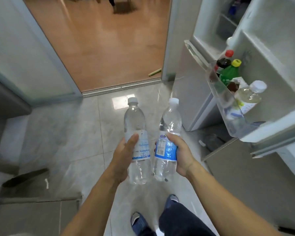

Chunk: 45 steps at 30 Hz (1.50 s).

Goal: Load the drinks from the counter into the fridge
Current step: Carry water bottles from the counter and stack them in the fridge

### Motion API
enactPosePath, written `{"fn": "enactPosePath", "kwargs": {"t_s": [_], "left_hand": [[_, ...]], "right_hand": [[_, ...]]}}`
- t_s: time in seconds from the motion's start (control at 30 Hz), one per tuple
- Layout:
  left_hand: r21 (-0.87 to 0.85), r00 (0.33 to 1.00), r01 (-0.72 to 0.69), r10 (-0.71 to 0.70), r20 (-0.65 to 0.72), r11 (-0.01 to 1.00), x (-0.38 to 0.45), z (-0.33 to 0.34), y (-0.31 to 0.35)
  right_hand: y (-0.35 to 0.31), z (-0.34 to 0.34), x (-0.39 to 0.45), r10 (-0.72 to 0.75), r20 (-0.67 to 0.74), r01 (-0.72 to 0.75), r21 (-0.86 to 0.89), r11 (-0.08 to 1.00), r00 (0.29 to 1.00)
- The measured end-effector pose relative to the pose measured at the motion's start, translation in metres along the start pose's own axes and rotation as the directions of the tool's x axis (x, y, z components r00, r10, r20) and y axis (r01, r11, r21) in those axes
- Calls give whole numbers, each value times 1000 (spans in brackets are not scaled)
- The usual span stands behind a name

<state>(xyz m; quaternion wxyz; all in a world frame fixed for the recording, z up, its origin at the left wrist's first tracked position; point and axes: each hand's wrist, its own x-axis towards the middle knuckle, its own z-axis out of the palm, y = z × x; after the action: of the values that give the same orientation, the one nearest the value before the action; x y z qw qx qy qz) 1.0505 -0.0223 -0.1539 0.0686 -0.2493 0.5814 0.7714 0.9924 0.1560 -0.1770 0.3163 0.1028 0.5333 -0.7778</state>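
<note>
While left hand (124,155) grips one water bottle (137,133) | right hand (180,155) grips another (169,133)

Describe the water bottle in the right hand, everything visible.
The blue-label water bottle is clear, crinkled plastic with a white cap, sealed, and looks full. Its blue wrap-around label carries a barcode and white print. It leans slightly, cap away from the person, above the tiled floor. The right hand grips it around the label; it nearly meets the other bottle.
</note>
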Motion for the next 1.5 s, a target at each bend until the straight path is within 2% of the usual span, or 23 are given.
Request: {"fn": "enactPosePath", "kwargs": {"t_s": [0.33, 0.47, 0.67, 1.0, 1.2, 1.33, 1.5], "left_hand": [[42, 992, -121, 121, -16, 992, 102, -25, 81], [77, 986, -166, 165, 23, 983, 167, -12, 130], [88, 983, -169, 160, 95, 982, 261, 32, 195], [51, 952, -90, 71, 296, 995, 414, 109, 266], [78, 898, -129, 83, 432, 989, 517, 152, 322], [140, 820, -215, 102, 563, 967, 566, 179, 378], [113, 734, -247, 109, 671, 962, 615, 214, 418]], "right_hand": [[-66, 44, 108, -85, 3, 85, -33, 996, 996], [-112, 49, 166, -117, -5, 116, -49, 992, 993], [-195, 33, 236, -146, -38, 149, 64, 987, 988], [-294, -13, 330, -214, -272, 263, 159, 952, 938], [-355, -19, 388, -335, -425, 411, 99, 906, 841], [-410, -5, 418, -370, -585, 467, 17, 884, 721], [-458, -3, 441, -399, -721, 550, -29, 835, 567]]}}
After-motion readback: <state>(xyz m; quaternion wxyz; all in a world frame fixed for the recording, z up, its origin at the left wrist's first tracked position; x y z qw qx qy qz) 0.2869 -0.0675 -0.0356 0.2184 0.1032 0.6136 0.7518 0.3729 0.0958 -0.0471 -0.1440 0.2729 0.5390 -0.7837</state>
